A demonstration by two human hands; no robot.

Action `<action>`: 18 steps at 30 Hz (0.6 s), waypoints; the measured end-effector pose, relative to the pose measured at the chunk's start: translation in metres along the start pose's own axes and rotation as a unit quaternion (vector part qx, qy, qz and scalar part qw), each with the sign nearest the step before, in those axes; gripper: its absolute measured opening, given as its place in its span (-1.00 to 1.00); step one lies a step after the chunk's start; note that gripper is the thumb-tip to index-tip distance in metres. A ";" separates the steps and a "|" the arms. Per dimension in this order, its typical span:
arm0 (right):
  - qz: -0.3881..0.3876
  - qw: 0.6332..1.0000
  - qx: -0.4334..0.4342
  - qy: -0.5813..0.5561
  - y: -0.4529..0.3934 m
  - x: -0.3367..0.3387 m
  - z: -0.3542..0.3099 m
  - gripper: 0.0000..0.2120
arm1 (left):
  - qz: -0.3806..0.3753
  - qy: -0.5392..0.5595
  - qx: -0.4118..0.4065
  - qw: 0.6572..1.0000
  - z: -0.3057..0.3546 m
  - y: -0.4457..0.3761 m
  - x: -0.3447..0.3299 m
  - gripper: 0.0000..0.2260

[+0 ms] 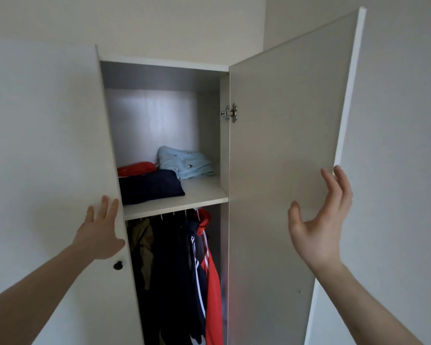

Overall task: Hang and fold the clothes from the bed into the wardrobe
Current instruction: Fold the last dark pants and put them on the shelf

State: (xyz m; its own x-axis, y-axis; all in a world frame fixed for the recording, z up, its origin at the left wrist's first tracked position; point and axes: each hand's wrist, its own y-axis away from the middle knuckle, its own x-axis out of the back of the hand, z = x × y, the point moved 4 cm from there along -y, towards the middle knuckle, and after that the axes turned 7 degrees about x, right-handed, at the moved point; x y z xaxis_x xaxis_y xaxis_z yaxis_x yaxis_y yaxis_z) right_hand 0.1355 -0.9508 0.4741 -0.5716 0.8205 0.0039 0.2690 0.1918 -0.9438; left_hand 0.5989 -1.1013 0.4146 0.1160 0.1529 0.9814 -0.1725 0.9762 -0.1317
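I face a pale wardrobe. Its right door (284, 170) stands swung out and its left door (60, 145) is nearly closed. On the upper shelf (204, 192) lie three folded items: a navy one (151, 186), a red one (136, 168) behind it and a light blue one (184, 161) at the right. Below the shelf hang dark garments (174, 270), an olive one (142, 245) and a red jacket with white stripes (212, 282). My left hand (100, 232) presses flat on the left door near its edge. My right hand (321, 220) touches the right door's outer edge with relaxed fingers.
A black knob (118, 265) sits on the left door just below my left hand. A metal hinge (230, 113) joins the right door to the wardrobe side. White walls surround the wardrobe on both sides.
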 end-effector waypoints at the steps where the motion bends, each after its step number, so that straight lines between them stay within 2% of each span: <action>1: 0.025 1.000 -0.005 -0.002 -0.003 0.002 0.002 -0.26 | -0.008 -0.006 0.003 1.000 -0.001 -0.003 0.003 0.03; 4: 0.035 0.998 -0.049 -0.013 -0.010 0.000 0.011 -0.20 | -0.027 -0.025 0.004 0.999 -0.004 -0.010 0.011 0.02; 8: 0.002 0.984 -0.178 -0.009 0.001 -0.013 0.008 -0.20 | -0.041 -0.024 0.003 0.999 -0.010 -0.017 0.012 0.04; 13: -0.013 0.984 -0.178 -0.025 0.027 -0.021 -0.009 -0.41 | -0.042 -0.019 0.003 0.999 -0.007 -0.018 0.002 0.02; 18: -0.093 0.979 -0.155 -0.089 0.056 -0.050 -0.049 -0.36 | -0.053 -0.020 0.007 0.998 0.000 -0.022 0.000 0.00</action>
State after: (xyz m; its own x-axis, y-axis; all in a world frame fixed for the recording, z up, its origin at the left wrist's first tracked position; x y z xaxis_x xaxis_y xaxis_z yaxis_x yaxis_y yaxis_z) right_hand 0.2167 -0.9546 0.4367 -0.7515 0.6544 0.0837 0.3535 0.5065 -0.7864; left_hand 0.6024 -1.1223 0.4179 0.0944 0.0413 0.9947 -0.1743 0.9844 -0.0244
